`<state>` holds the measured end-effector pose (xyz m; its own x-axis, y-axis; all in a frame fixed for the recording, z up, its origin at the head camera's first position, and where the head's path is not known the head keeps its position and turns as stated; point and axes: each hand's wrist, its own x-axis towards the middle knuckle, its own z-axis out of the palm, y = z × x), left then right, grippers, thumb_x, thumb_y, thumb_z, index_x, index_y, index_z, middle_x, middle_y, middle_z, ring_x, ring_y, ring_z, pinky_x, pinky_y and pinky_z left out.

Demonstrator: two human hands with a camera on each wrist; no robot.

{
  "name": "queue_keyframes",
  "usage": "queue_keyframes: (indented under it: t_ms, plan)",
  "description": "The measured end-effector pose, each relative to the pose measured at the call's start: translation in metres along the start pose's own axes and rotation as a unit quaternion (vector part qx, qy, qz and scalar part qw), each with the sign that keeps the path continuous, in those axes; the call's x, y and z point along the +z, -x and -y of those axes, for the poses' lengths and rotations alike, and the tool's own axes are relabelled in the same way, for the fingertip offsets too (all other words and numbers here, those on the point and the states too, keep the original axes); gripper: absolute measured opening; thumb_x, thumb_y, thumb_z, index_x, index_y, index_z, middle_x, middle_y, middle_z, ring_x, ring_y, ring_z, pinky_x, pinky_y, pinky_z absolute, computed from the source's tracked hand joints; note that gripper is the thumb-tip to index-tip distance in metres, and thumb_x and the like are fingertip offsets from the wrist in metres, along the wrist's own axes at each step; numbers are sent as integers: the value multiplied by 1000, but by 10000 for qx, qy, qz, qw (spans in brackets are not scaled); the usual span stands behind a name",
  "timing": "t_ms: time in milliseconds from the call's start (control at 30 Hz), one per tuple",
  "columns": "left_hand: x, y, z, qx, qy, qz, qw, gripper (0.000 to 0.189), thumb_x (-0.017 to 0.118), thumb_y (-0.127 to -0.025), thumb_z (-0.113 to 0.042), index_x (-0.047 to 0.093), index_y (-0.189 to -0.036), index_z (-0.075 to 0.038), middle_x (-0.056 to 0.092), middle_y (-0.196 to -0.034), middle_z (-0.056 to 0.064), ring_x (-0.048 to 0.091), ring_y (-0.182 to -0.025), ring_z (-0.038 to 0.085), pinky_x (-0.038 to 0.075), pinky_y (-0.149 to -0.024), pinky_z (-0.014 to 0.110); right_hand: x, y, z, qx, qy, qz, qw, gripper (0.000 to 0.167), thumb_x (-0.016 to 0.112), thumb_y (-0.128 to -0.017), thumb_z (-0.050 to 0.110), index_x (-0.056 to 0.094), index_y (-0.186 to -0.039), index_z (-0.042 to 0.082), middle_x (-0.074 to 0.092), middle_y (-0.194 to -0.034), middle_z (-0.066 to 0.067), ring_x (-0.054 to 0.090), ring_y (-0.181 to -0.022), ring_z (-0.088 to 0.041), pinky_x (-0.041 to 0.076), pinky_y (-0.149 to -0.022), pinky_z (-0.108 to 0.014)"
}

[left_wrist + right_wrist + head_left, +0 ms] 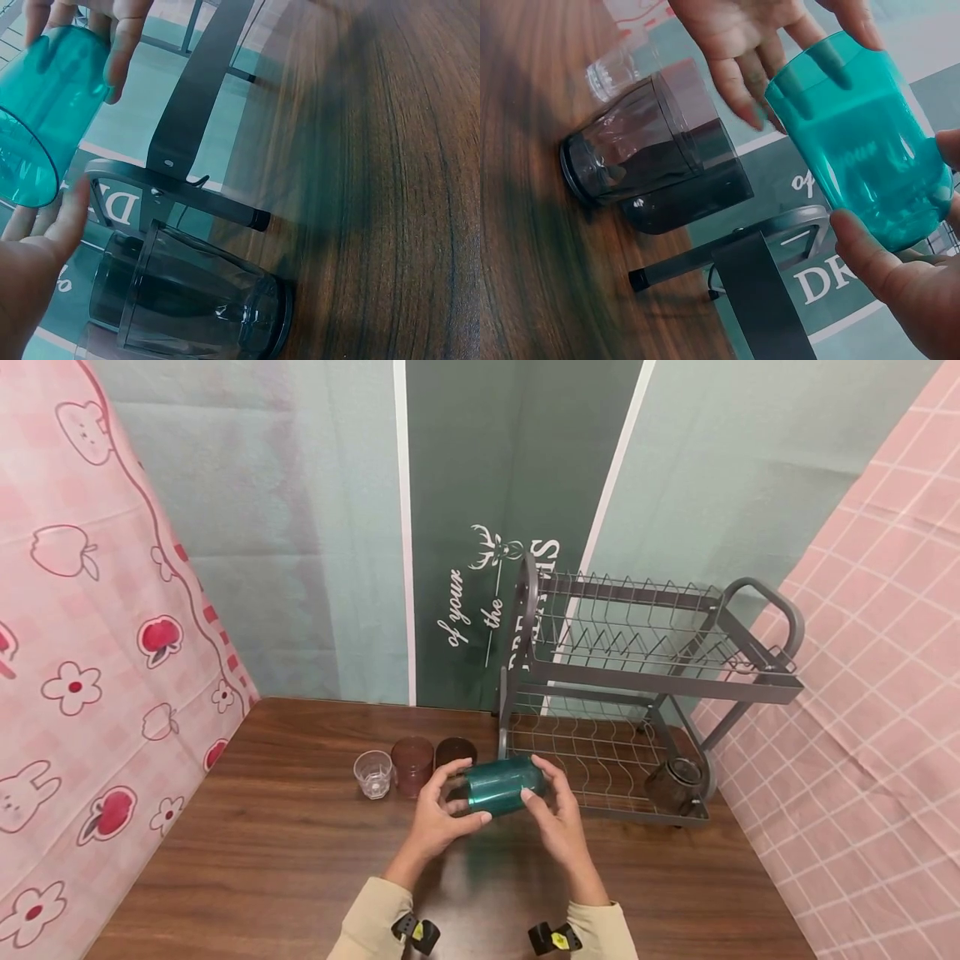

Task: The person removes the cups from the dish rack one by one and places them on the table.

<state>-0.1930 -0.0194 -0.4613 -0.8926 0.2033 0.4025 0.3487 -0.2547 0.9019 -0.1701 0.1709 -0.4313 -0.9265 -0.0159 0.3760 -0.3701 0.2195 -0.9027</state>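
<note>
A translucent teal cup (504, 783) is held on its side above the table between both hands. The left hand (444, 817) is at the cup's mouth end, its thumb at the near rim and fingers spread around the far side. Some of its fingers show through the teal wall in the right wrist view; whether they are inside or behind, I cannot tell. At the base end, the right hand (558, 822) pinches the cup between thumb and fingers. Behind the left hand stand a small clear glass (374, 775), a reddish-brown cup (412, 767) and a dark cup (456, 750).
A grey two-tier dish rack (652, 681) stands at the back right of the wooden table (300, 860). On its lower tier, at the right end, sits a dark glass vessel (675, 783). Printed cloths hang behind and at both sides.
</note>
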Motion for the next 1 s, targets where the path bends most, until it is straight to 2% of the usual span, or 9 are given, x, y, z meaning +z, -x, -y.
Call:
queue_keyframes:
  t_ms: [167,367,533,667,733,833,1000]
  plan:
    - [-1,0,0,24,54,-24,10000,67,74,-67,12,44,-127,7,48,-121,26,50,-103,37,50,-77,48,0,-1,-8,16,-173,56,9998,47,53,-88,-7,42,-134,-4,45,-124,-23,45,-107,-31,48,-79,-30]
    - [-1,0,-10,264,-124,-54,9996,66,75,-66,12,47,-126,5,49,-119,27,49,-102,41,50,-75,48,-7,-2,-23,35,-438,148,9989,51,56,-89,-1,40,-137,5,45,-129,-19,51,-107,-35,50,-77,-33]
    - [-2,-1,-17,213,-70,-68,9997,66,74,-67,12,47,-127,5,50,-115,27,49,-101,42,50,-75,49,-11,-6,-16,186,-427,111,9989,47,58,-89,0,45,-134,5,48,-129,-18,52,-109,-32,51,-77,-35]
    - [-4,-1,-18,99,-56,-144,9998,66,74,-67,12,46,-127,6,51,-114,28,49,-101,41,50,-75,47,-11,-8,-12,376,-490,241,9978,45,58,-89,-3,46,-133,0,48,-128,-22,53,-107,-35,51,-75,-40]
    - [-4,0,-19,109,-125,-190,9997,66,74,-67,11,46,-127,6,51,-115,27,50,-102,40,51,-75,46,-11,-8,-12,381,-349,252,9983,45,59,-89,-2,47,-132,0,49,-127,-22,52,-109,-35,51,-77,-40]
    - [-6,1,-20,144,-286,-251,9992,67,75,-67,10,47,-128,5,50,-116,26,51,-101,39,51,-74,46,-12,-9,-13,302,254,316,9987,44,62,-89,5,49,-131,4,52,-125,-17,53,-109,-32,50,-78,-36]
    - [-10,3,-24,244,-715,-326,9966,68,78,-66,8,50,-127,2,49,-112,22,54,-100,36,51,-73,46,-15,-12,-13,-21,1387,613,9884,44,66,-87,12,52,-129,9,54,-122,-8,55,-107,-27,51,-76,-36]
